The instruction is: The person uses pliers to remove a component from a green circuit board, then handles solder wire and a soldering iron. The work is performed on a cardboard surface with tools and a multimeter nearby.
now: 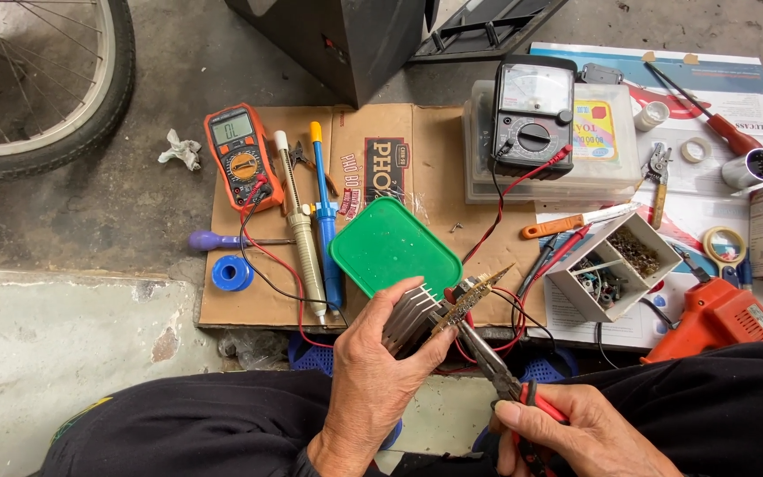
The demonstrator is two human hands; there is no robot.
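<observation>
My left hand (380, 371) grips a finned metal heat sink (410, 320) with a small circuit board (474, 293) fixed to it, held tilted over the near edge of the cardboard. My right hand (576, 433) is closed on the red handles of needle-nose pliers (498, 364), whose tips reach up to the underside of the board. A green plastic lid (392, 245) lies just beyond the board. Red and black wires trail from the board.
On the cardboard sheet (417, 141) lie an orange digital multimeter (238, 155), a soldering iron (300, 230), a blue desoldering pump (325, 221) and a solder spool (232, 273). An analog meter (533, 113) sits on a clear box. At right are a parts tray (615, 258) and an orange solder gun (717, 320). A bicycle wheel (90, 115) stands far left.
</observation>
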